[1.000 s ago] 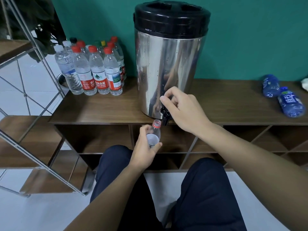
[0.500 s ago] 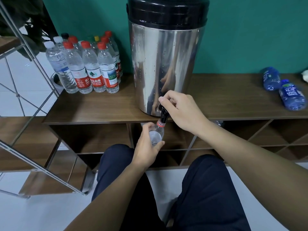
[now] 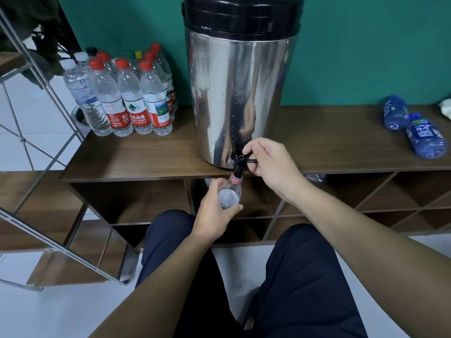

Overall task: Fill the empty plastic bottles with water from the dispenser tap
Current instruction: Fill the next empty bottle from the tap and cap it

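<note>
bottle (image 3: 230,195) under tap (image 3: 238,164), shelf-edge

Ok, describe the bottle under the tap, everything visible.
The bottle is small, clear plastic, with a red ring at its neck and no cap. It stands roughly upright, mouth right under the black tap, in front of the shelf edge. The left hand grips its body, hiding the lower part. The water level can't be told.
</note>
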The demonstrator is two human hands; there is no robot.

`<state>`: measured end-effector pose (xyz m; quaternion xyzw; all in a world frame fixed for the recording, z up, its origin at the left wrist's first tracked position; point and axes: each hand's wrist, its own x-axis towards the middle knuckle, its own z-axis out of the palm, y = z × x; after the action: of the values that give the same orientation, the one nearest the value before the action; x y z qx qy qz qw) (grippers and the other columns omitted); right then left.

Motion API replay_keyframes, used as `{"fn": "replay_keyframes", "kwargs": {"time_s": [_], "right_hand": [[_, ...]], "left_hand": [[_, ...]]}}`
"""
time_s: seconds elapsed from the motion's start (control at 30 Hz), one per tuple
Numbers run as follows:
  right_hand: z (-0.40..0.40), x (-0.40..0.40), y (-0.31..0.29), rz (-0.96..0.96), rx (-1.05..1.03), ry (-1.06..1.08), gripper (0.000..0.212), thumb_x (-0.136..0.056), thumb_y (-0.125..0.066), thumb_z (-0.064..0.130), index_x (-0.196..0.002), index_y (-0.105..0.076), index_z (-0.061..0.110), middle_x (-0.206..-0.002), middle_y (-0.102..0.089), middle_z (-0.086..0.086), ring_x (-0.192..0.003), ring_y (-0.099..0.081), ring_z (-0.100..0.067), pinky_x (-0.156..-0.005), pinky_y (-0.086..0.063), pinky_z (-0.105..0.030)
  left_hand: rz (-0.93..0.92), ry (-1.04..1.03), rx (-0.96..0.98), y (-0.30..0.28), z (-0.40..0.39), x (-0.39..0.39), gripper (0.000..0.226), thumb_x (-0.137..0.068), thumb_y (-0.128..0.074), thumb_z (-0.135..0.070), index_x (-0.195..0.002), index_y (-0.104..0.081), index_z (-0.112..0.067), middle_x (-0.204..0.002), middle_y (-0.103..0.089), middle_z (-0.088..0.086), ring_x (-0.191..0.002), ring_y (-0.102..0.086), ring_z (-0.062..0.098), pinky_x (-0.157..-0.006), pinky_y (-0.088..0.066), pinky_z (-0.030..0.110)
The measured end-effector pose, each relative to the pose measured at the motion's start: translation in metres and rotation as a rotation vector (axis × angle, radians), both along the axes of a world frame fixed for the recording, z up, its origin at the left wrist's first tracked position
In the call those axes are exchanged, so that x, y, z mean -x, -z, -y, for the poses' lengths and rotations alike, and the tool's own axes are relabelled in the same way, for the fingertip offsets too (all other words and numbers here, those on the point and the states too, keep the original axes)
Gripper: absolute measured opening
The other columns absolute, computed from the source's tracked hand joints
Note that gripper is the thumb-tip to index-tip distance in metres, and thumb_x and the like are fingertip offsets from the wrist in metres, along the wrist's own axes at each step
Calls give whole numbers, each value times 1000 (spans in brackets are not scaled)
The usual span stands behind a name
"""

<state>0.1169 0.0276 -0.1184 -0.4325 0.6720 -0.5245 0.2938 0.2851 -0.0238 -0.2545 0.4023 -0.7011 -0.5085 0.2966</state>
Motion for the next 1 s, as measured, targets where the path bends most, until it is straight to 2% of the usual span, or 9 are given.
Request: {"fn": "replay_keyframes", "kwargs": {"time_s": [0.07,0.1,0.27,0.5,0.63,0.73,0.8,0.87,1.0], "right_hand": [[-2,-2,7,193,-2,8,35,-117,-39,9,-103,-71,8,-77,-56,-6,-58,-52,-9,-54,-39,-21],[-3,-2,10,228,-1,4,33,-117,-41,9,-104,-71,7,-76,-56,-5,-56,-51,-7,-53,-38,-20],[-4,-3,11,201,4,-28,16,-113,-60,18,-108,-71,9,-72,-53,0,-54,-43,-5,-53,-38,-17],[1,-8,22,203,-1,-11,20,-113,-54,23,-102,-67,13,-61,-45,8,-54,-36,-10,-54,-31,-26],[0,-9,24,236,12,-17,23,-114,-54,23,-108,-63,2,-63,-39,5,-58,-31,-13,-59,-25,-34],[0,-7,24,250,19,-31,23,-114,-54,23,-109,-62,2,-64,-39,4,-58,-30,-14,-61,-24,-37],[1,-7,24,258,23,-36,24,-115,-53,23,-110,-61,0,-65,-39,4,-58,-29,-14,-61,-23,-37],[1,-7,24,267,29,-46,21,-115,-53,22,-109,-62,5,-66,-38,2,-58,-29,-14,-62,-22,-38],[0,-6,25,257,38,-64,19,-115,-53,23,-105,-63,11,-67,-40,1,-59,-32,-14,-60,-28,-35]], "left_hand": [[-29,3,-5,2,-1,1,66,-87,-93,-27,-133,-52,-51,-121,-70,-13,-92,-67,22,-92,-63,66],[-39,4,-6,2,-1,1,66,-87,-93,-26,-134,-53,-51,-121,-70,-13,-93,-66,19,-92,-62,66],[-55,-8,-5,-1,-3,-2,68,-88,-94,-24,-136,-54,-53,-125,-68,-18,-99,-67,15,-91,-63,59],[-77,-2,-24,-1,-4,-3,69,-89,-94,-26,-138,-54,-54,-126,-70,-15,-96,-66,13,-91,-63,56],[-90,2,-22,-2,-7,-4,68,-89,-93,-24,-138,-56,-53,-123,-72,-15,-96,-69,10,-90,-62,45],[-94,7,-30,-3,-7,-4,68,-88,-93,-25,-137,-56,-54,-119,-73,-14,-90,-68,11,-86,-62,50],[-90,9,-17,-4,-8,-5,68,-89,-94,-24,-138,-56,-51,-122,-72,-17,-97,-71,9,-94,-63,48],[-89,9,16,-7,-9,-6,68,-89,-94,-21,-141,-57,-45,-128,-71,-20,-113,-71,6,-103,-59,37],[-104,19,33,-9,-11,-7,67,-89,-93,-17,-141,-58,-40,-130,-71,-21,-121,-68,4,-105,-53,26]]}}
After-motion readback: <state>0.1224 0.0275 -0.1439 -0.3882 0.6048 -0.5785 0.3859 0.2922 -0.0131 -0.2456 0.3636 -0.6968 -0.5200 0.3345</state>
